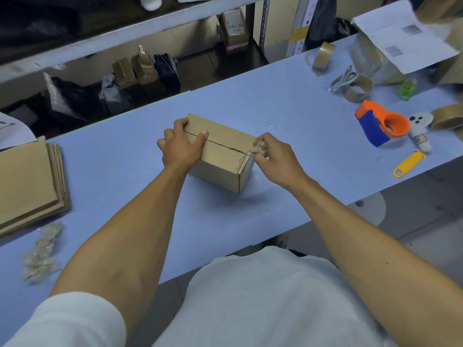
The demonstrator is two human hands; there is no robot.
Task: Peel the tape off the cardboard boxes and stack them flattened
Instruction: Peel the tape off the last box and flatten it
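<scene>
At the box's right end my right hand [278,161] pinches a crumpled wad of tape [259,147] lifted off the top seam; my left hand [179,146] grips the far-left corner of the box [220,159], mid-table. One box not yet flattened (others lie stacked [27,181] far left, tape scraps [41,251] nearer).

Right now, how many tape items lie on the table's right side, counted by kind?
Tape rolls, brown: 3
Tape dispenser, orange and blue: 1
Total: 4
A further roll at the top right corner is cut off, not counted.
</scene>
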